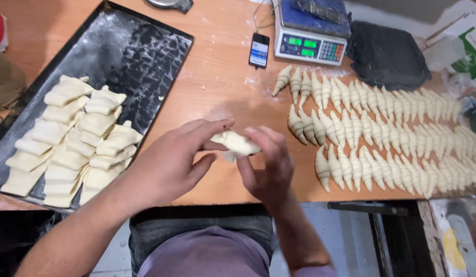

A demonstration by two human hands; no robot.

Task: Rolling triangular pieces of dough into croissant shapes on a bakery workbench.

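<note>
A person seated at a wooden table (pixel 217 77) rolls a piece of dough (pixel 236 142) between both hands, just above the table's near edge. The left hand (pixel 171 164) pinches one end of the pale dough between thumb and fingertips, the remaining fingers loosely curled; the right hand (pixel 269 166) curls around the other end from below and behind, thumb and fingers pressing the piece.

On the left side of the table lies a dark, floured baking tray (pixel 130 51), its nearer half stacked with cut dough triangles (pixel 74 138). On the right, three rows of shaped raw croissants (pixel 387 133) lie side by side, touching one another, well apart from the hands. At the far edge stand a digital scale (pixel 310 38), a phone (pixel 259 50) just beside it, and a black cloth-like bundle (pixel 387 56). A dusting of flour marks the wood near the scale.
</note>
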